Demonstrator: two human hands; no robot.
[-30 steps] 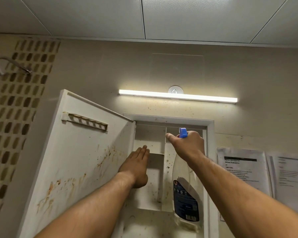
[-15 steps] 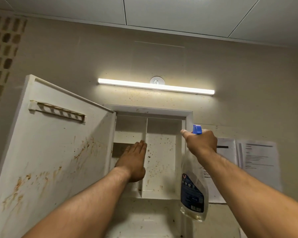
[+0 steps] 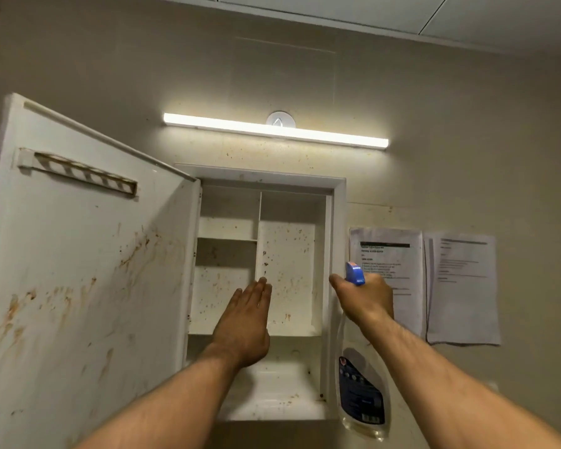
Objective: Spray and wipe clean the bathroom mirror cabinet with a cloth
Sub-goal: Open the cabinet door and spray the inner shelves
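Spraying looks like the step in hand. Right hand [image 3: 365, 298] grips a spray bottle [image 3: 361, 380] at the right edge of the open cabinet [image 3: 337, 189], nozzle toward the stained shelves. Left hand [image 3: 245, 322] is flat and empty, fingers together, against the middle divider [image 3: 259, 222]. No cloth shows; wiping next would need one.

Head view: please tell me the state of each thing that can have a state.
White cabinet door: swung open, stained brown.
White cabinet interior: empty, speckled.
Wall light bar: on.
Clear spray bottle with blue nozzle: held, hanging.
Left hand: flat, empty.
Right hand: gripping the bottle.
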